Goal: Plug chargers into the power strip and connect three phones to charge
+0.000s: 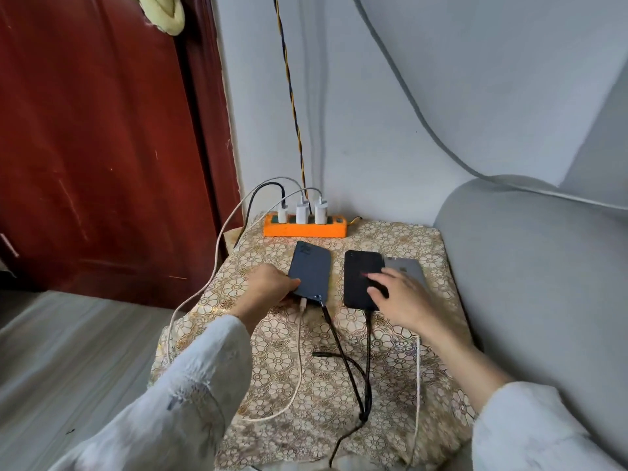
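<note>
An orange power strip (304, 230) lies at the back of the cloth-covered table (390, 368), with three white chargers (302, 210) plugged into it. A dark blue phone (312, 268) lies face down; my left hand (268, 287) grips its lower left edge, and a white cable (299, 351) meets its bottom end. A black phone (361, 277) lies to the right with a black cable (368, 345) in its bottom. My right hand (401, 297) rests flat on the black phone, fingers apart. A grey phone (407, 268) lies partly hidden behind my right hand.
A red-brown door (102, 147) stands to the left. A grey sofa arm (543, 283) borders the table on the right. A twisted yellow-black wire (292, 96) runs up the wall from the strip. Cables loop over the table's front and left edges.
</note>
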### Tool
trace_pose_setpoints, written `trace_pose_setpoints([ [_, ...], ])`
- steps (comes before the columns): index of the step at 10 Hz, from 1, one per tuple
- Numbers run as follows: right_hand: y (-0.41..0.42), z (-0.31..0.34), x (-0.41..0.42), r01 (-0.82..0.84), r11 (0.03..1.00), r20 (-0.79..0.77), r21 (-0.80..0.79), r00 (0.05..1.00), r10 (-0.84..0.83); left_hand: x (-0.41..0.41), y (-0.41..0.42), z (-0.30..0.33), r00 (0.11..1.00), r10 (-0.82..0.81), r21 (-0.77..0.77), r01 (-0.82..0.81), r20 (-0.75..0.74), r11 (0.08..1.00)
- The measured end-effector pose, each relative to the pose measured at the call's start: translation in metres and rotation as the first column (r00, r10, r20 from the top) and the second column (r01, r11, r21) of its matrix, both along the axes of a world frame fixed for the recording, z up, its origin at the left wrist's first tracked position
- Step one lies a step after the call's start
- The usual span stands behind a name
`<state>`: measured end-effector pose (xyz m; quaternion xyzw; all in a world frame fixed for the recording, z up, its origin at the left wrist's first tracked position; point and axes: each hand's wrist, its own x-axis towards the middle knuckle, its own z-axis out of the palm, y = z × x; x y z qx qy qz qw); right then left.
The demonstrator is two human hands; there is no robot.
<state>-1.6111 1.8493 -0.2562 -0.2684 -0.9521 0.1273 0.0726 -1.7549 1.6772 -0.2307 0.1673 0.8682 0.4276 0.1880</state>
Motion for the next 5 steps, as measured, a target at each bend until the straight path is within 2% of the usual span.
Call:
trace_pose_setpoints([
  [1,0.002,0.003,-0.006,0.015,1.000,0.099,-0.005,0.995,-0.014,-0.002,0.004,-0.003,0.976,-0.120,-0.153,0.092,-0.184,0.984],
  [2,0.011,0.004,-0.018,0.008,1.000,0.213,0.002,0.977,-0.008,-0.010,0.005,-0.009,0.929,-0.223,-0.236,0.156,-0.295,0.959],
  [3,0.027,0.005,-0.035,-0.016,1.000,0.326,0.004,0.945,0.014,-0.027,0.013,-0.015,0.849,-0.351,-0.338,0.221,-0.394,0.915],
  [4,0.038,0.007,-0.052,-0.019,0.999,0.386,-0.049,0.922,0.036,-0.041,0.023,-0.030,0.702,-0.544,-0.519,0.285,-0.460,0.806],
  [5,0.040,0.021,-0.060,-0.026,0.991,0.461,-0.134,0.883,0.086,-0.047,0.023,-0.026,0.707,-0.668,-0.577,0.453,-0.233,0.680],
])
